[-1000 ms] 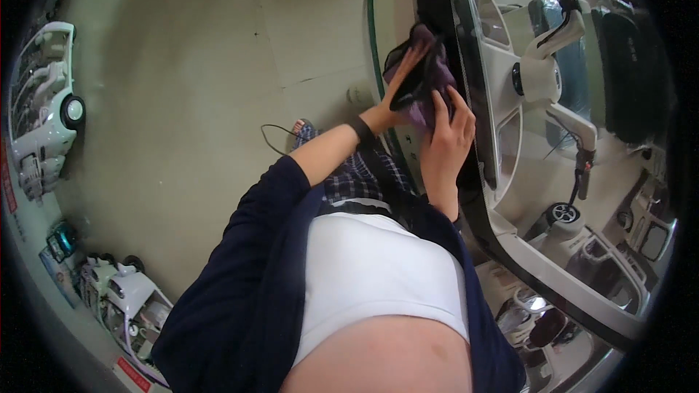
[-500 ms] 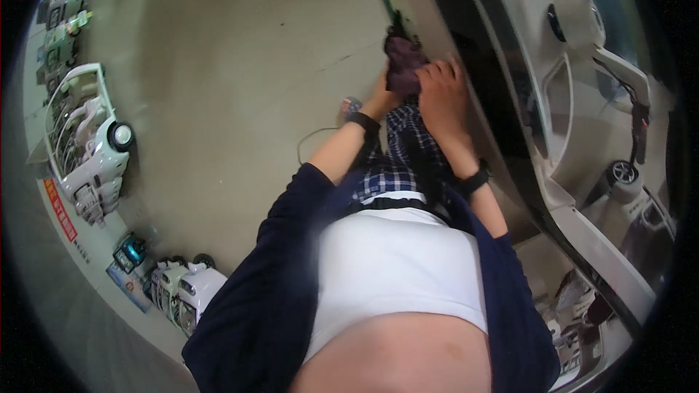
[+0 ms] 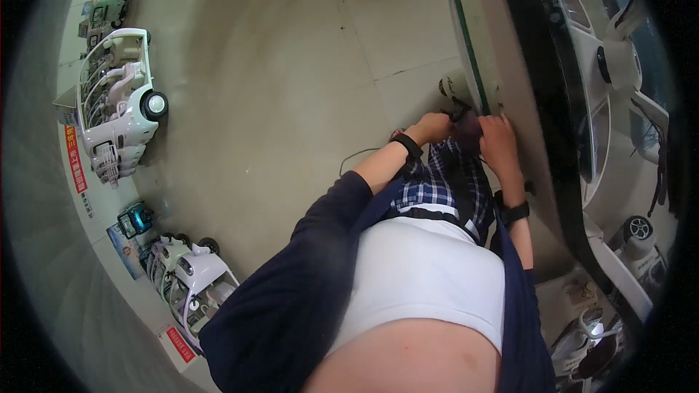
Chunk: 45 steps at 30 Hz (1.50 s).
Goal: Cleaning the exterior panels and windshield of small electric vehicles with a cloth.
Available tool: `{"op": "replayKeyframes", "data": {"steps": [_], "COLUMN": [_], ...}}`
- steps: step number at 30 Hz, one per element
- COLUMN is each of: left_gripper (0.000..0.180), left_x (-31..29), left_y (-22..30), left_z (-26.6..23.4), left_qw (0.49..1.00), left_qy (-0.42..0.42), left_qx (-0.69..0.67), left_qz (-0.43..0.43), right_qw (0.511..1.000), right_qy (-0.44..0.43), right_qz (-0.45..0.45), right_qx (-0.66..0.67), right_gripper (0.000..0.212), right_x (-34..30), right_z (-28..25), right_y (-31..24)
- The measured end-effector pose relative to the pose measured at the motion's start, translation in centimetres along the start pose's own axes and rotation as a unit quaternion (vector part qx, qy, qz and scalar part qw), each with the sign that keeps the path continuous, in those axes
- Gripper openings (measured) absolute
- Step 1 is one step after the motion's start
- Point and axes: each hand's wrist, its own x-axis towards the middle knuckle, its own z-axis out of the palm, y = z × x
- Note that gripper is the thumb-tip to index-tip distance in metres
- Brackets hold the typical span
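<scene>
A bunched dark purple cloth point(image 3: 467, 133) hangs between my two hands, in front of my checked trousers. On its left side my left hand point(image 3: 434, 128) is closed, fingers wrapped on the edge of the cloth. Gripping the opposite side, my right hand point(image 3: 499, 142) is closed too, close beside the pale side of a display stand point(image 3: 528, 94). Part of the cloth is hidden behind the fingers. Just beyond the hands is a white rounded object with dark marks point(image 3: 454, 86), its kind unclear. A green-edged glass panel point(image 3: 470, 36) runs away from the cloth.
White toy ride-on cars point(image 3: 120, 127) line the left side, with more at the lower left point(image 3: 204, 269). A dark-rimmed stand edge point(image 3: 553, 102) runs along my right, with white wheeled items point(image 3: 637, 236) beyond it. A thin cable point(image 3: 353, 156) curves left of my legs.
The view has shifted, so surroundings appear moved. The hands have drawn the cloth lower and it looks more bunched. The glass panel and white rounded object now show more fully.
</scene>
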Motion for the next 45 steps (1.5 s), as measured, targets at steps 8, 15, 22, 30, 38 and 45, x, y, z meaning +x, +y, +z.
{"op": "replayKeyframes", "data": {"steps": [8, 15, 22, 30, 38, 45], "left_gripper": [0.020, 0.020, 0.026, 0.023, 0.019, 0.022], "left_x": [-0.5, -2.6, -6.0, -8.6, -13.9, -17.2], "left_y": [-0.6, -2.1, -8.0, -8.5, -2.1, -0.6], "left_z": [-2.1, 0.1, 6.1, 9.2, 8.9, 13.6], "left_qw": [0.990, 0.996, 0.973, 0.896, 0.935, 0.953], "left_qy": [0.130, 0.086, 0.135, 0.243, 0.253, 0.217], "left_qx": [0.037, 0.018, -0.189, -0.372, -0.189, -0.135], "left_qz": [0.042, -0.025, 0.011, -0.024, -0.161, -0.164], "right_qw": [0.997, 0.996, 0.995, 0.986, 0.983, 0.985], "right_qy": [0.037, 0.009, -0.027, -0.030, -0.054, -0.112], "right_qz": [0.022, -0.004, -0.083, -0.164, -0.171, -0.130], "right_qx": [0.066, 0.089, 0.051, 0.009, 0.025, 0.006], "right_gripper": [0.026, 0.018, 0.016, 0.017, 0.015, 0.017], "right_x": [-2.6, -1.6, -2.2, -2.7, -5.3, -8.6], "right_z": [2.3, 2.6, 3.1, 2.7, 4.5, 5.7], "right_y": [-0.3, -2.7, -5.6, -6.0, -5.0, -3.4]}}
